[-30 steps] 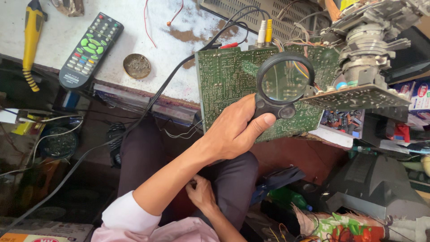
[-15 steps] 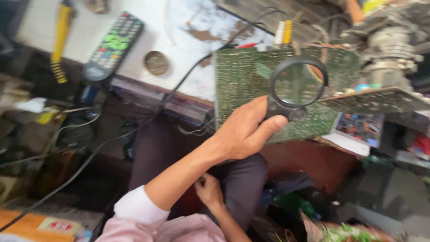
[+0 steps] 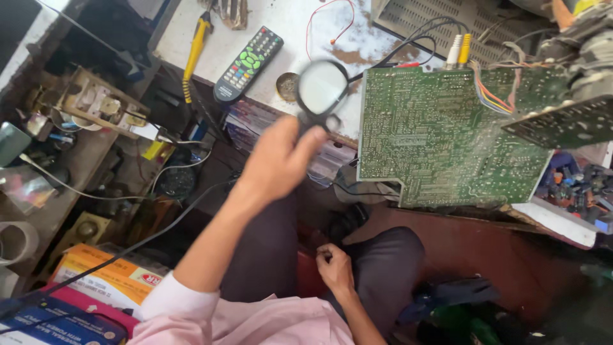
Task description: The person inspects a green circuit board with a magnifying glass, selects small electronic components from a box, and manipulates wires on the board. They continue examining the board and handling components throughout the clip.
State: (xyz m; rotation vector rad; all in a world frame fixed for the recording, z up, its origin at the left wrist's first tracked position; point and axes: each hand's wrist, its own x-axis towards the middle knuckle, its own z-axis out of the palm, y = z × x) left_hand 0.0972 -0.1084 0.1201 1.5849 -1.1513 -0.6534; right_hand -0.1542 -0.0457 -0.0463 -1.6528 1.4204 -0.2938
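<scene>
The left hand [image 3: 278,160] is raised over the counter edge, fingers closed round the dark handle of one magnifying glass [image 3: 321,89], motion-blurred. The lens hangs above the white counter [image 3: 287,19], just left of one green circuit board [image 3: 447,137] and not over it. The right hand [image 3: 333,265] rests low in the lap, fingers curled together; whether it pinches anything cannot be told.

One black remote control [image 3: 248,62] lies on the counter left of the lens, and one small round tin [image 3: 288,86] sits partly behind the lens rim. One yellow-handled tool [image 3: 195,48] lies farther left at the counter's edge. A second board [image 3: 562,124], darker, overlaps the green board's upper right corner, with coloured wires running to it. A black cable [image 3: 128,246] crosses beneath the left forearm. One orange carton [image 3: 108,278] lies at lower left.
</scene>
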